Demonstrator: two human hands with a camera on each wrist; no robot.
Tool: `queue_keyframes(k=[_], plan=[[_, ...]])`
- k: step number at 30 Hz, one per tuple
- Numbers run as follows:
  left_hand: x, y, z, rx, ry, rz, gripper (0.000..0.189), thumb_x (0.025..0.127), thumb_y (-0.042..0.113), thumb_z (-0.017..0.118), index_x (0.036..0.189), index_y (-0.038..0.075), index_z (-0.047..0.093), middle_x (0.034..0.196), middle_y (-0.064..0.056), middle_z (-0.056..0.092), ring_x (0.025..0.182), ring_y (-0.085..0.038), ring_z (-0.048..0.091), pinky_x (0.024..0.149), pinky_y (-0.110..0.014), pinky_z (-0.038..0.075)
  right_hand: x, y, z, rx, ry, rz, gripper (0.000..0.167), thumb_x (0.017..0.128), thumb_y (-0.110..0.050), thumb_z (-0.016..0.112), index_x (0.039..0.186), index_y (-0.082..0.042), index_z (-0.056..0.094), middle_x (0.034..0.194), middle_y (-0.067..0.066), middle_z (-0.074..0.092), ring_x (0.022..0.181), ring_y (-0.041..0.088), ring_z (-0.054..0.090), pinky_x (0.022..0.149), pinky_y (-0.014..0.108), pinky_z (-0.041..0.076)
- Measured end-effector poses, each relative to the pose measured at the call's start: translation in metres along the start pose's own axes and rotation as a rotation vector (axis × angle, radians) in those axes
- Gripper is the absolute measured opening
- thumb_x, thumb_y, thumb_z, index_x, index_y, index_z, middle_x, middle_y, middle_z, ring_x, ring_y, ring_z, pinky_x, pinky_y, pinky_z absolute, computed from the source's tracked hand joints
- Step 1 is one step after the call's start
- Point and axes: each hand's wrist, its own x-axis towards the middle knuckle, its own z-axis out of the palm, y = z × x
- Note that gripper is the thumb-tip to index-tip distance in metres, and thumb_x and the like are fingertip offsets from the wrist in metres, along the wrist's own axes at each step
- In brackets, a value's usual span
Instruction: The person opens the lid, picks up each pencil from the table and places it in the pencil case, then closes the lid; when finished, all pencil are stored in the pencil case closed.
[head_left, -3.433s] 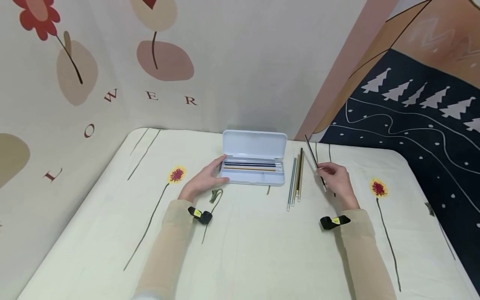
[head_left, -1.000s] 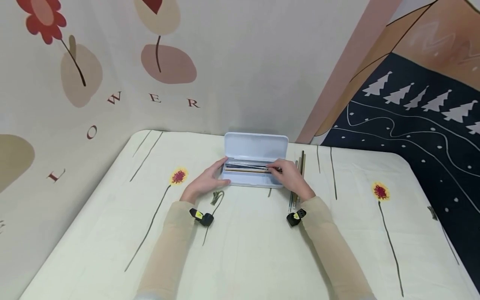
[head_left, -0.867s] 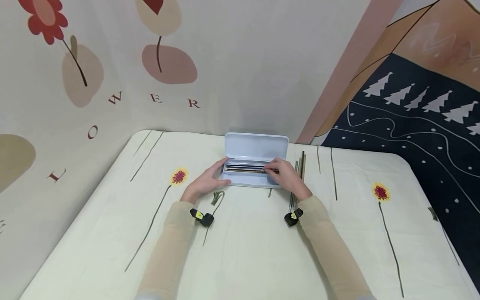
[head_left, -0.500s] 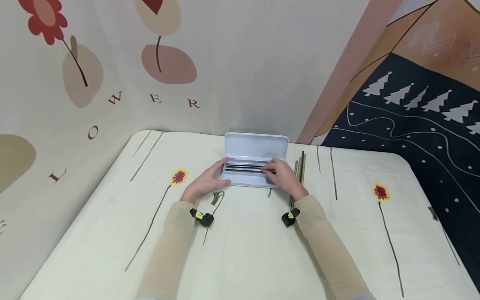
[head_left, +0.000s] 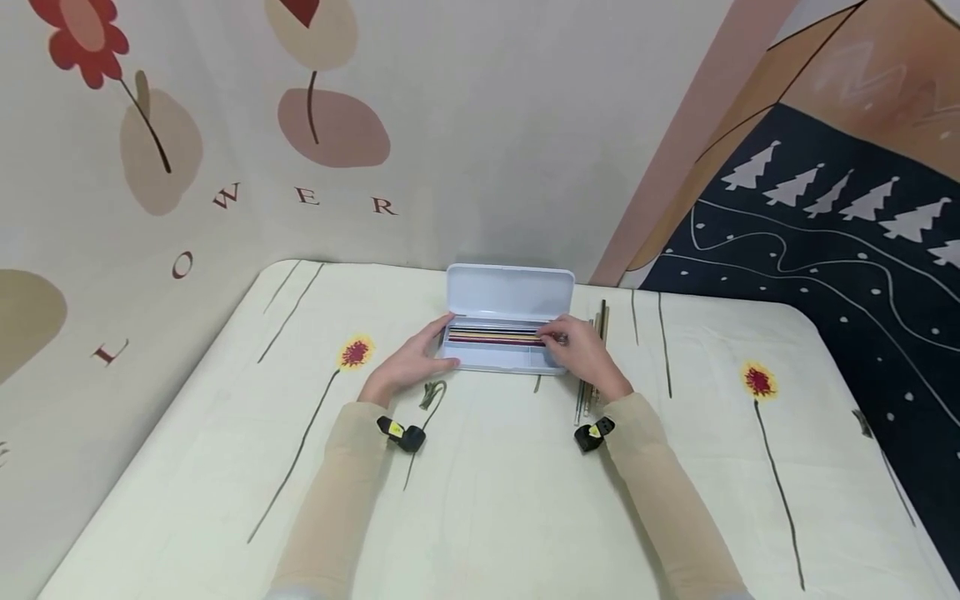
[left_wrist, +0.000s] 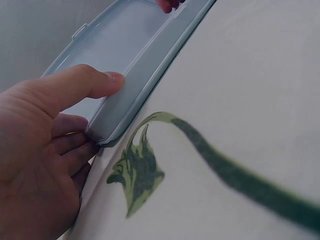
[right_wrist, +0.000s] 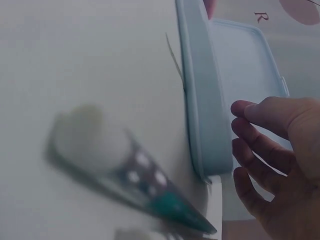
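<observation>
A light blue pencil case [head_left: 495, 358] stands with its lid up. Several pencils [head_left: 491, 335] lie lengthwise inside, dark, yellow and dark red ones among them. My left hand [head_left: 408, 364] grips the case's left end; in the left wrist view the thumb presses on the near rim, with the other fingers against the end wall. My right hand [head_left: 581, 350] is over the right end of the case, its fingers loosely bent by the pencil ends. In the right wrist view nothing shows between thumb and forefinger [right_wrist: 252, 132].
More pencils [head_left: 603, 317] lie side by side just right of the case, partly under my right hand. A blurred eraser end [right_wrist: 85, 135] of one fills the near part of the right wrist view. The patterned cloth [head_left: 487, 500] spreads under everything, a wall curtain behind.
My right hand has brought a dark pencil from the right into the case, moved left along the row, then shifted slightly back right. A dark red pencil now shows in front. My left hand stays put.
</observation>
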Motion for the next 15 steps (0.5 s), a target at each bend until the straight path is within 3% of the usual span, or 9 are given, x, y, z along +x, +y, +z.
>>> queue_keyframes(k=[9,15], plan=[[0.001,-0.001,-0.001,0.013,0.003,-0.007,0.087,0.086,0.017,0.071,0.155,0.01,0.018,0.159,-0.013,0.017,0.144,-0.033,0.011,0.116,-0.051,0.009,-0.012,0.01,-0.017,0.065,0.045,0.025,0.018,0.093,-0.003,0.061,0.106,0.001,0.072,0.106,0.015,0.067,0.092,0.026,0.06,0.08,0.04,0.051],[0.002,-0.003,0.001,0.027,0.009,-0.002,0.086,0.087,0.016,0.071,0.155,0.01,0.018,0.159,-0.013,0.018,0.144,-0.033,0.012,0.116,-0.05,0.01,-0.021,0.018,-0.024,0.079,0.07,0.053,0.017,0.093,-0.004,0.061,0.106,0.001,0.072,0.102,0.013,0.067,0.081,0.022,0.055,0.069,0.033,0.047]])
